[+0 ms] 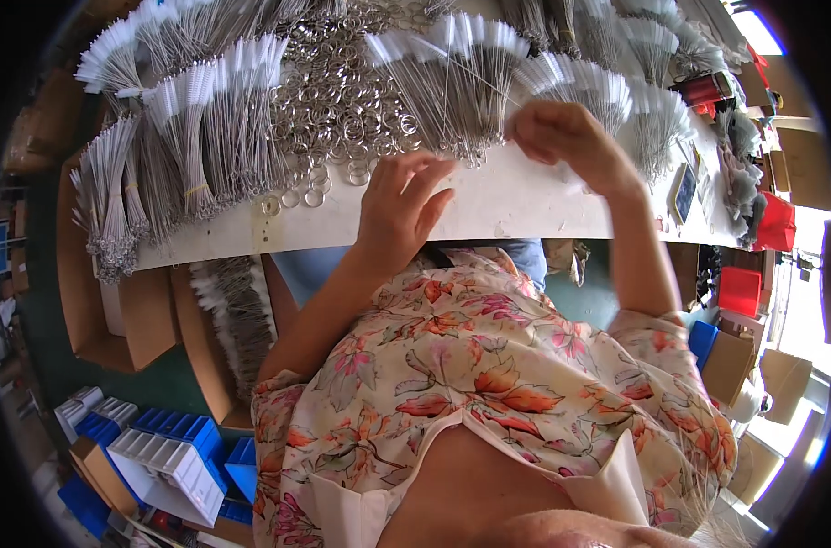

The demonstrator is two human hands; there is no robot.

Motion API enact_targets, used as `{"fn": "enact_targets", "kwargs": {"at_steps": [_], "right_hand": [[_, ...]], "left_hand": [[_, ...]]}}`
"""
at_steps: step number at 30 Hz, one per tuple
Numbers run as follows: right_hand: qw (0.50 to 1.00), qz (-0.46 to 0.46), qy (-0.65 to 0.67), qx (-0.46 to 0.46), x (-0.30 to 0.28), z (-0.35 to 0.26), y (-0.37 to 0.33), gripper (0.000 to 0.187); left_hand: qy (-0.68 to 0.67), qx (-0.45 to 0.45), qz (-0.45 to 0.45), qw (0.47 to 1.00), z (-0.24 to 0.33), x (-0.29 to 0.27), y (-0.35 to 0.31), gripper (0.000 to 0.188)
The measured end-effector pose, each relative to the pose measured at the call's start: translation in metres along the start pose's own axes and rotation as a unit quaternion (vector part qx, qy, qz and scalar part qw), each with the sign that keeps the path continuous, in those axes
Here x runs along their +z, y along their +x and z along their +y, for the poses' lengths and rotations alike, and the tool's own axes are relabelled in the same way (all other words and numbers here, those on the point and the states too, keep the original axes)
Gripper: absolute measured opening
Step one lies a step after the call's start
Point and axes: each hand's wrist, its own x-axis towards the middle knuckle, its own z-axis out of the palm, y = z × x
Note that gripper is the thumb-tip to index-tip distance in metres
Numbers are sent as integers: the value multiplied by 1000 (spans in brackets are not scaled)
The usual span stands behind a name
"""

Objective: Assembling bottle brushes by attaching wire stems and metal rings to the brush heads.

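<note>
My left hand (pixel 399 208) is at the table's front edge, its thumb and index finger apart, with nothing visible between them. To its right, my right hand (pixel 566 144) is raised over the table with its fingers closed together. Slight blur hides what they hold, if anything. A thin pale line slants from the brush tips toward this hand; I cannot tell whether it is held. Between and beyond both hands lies a fan of thin wire brushes (pixel 452 91), white bristles pointing away and looped ends toward me. Shiny metal rings (pixel 342 100) are heaped beyond my left hand.
More wire brushes (pixel 196 137) lie in bundles at the left, others (pixel 575 82) at the right. A phone-like object (pixel 683 194) rests near the right end of the white table (pixel 543 215). Cardboard boxes (pixel 146 320) and blue and white bins (pixel 169 461) stand below left.
</note>
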Motion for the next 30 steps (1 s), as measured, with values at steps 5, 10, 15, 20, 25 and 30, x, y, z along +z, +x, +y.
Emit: {"fn": "enact_targets", "kwargs": {"at_steps": [5,10,15,20,25,30], "right_hand": [[726,-55,-685,-5,18,33,-10,8],[926,-23,-368,-79,68,61,3,9],[947,-192,214,146,70,30,11,16],[990,-112,77,25,47,22,2,17],[762,-14,-646,-47,44,57,-9,10],[920,99,-354,-136,55,63,-3,11]], "left_hand": [[-72,-61,-42,995,-10,5,-24,24],[-118,-150,-70,979,-1,5,-25,19],[-79,-2,5,997,4,-8,-15,21],[34,90,-95,991,-8,-25,25,27],[171,76,-135,973,-86,-46,73,19],[164,88,-197,962,-100,-43,77,12]]}}
